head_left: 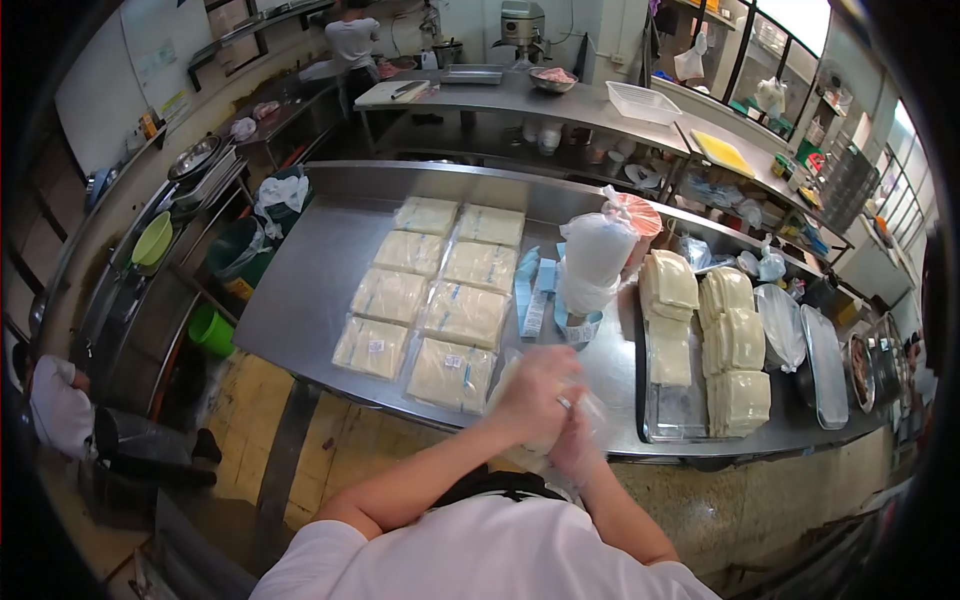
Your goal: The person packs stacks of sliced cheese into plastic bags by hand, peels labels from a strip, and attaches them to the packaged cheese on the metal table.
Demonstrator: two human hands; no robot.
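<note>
Steel table ahead; left hand and right hand look curled closed on clear plastic, motion-blurred; bagged packs left of grip, pale stacks right; I'd handle film edges evenly, lightly, to avoid tears.

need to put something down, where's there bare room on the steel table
Widest: left end of the steel table, left of the flat packets. Narrower: the strip between the blue labels and the tray, past the right hand. Crowded: right end, with pale stacks.
</note>
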